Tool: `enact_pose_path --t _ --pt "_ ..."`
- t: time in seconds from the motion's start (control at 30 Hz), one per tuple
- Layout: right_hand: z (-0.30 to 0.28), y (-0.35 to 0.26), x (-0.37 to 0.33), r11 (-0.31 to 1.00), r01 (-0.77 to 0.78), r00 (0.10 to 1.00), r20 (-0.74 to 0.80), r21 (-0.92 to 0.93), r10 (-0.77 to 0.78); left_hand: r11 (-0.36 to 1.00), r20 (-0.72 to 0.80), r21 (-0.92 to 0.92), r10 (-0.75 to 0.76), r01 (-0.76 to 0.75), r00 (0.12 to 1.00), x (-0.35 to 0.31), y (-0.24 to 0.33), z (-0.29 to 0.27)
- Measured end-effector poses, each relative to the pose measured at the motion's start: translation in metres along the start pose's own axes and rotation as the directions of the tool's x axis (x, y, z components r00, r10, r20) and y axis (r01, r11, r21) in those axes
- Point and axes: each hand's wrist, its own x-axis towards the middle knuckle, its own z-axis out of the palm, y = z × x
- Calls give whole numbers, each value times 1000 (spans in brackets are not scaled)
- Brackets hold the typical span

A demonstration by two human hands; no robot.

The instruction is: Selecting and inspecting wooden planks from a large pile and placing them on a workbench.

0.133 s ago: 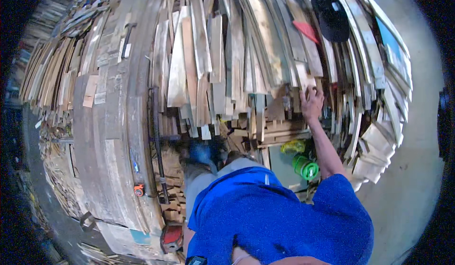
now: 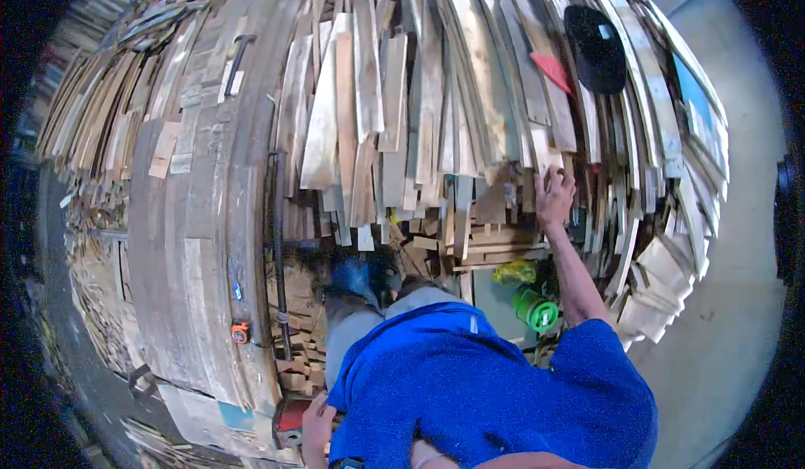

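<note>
The left hand point(image 2: 317, 427) now enters view; its grip I cannot tell. Only the right hand point(image 2: 555, 196), fingers parted, is at the pale, flat wooden board point(image 2: 544, 145).

wd board point(image 2: 546, 142) | pale, narrow | lying amid other bds point(image 2: 481, 75) | R-ctr

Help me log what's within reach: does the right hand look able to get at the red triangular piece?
Probably yes: the right hand is at the near end of the boards, and the red triangular piece lies uncovered farther forward on them, with nothing visibly standing between, though a stretch seems needed.
</note>
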Motion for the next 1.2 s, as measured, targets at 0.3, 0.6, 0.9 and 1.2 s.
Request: enact_pose_path --t 0.3,0.6,0.9,1.2 --pt "7 -91 -41 915 211 961 100 345 -259 997 -334 49 -34 53 942 34 -64 8" --pt "17 -218 -173 711 209 -134 740 672 -659 998 -448 55 24 1 894 -21 -352 158" --pt "-3 -313 -230 569 524 -138 723 634 -677 459 -270 -888 -494 -15 826 -113 -383 275" --pt "-63 -392 -317 459 526 -229 639 716 -735 426 -294 -905 -628 3 720 -154 -396 285"
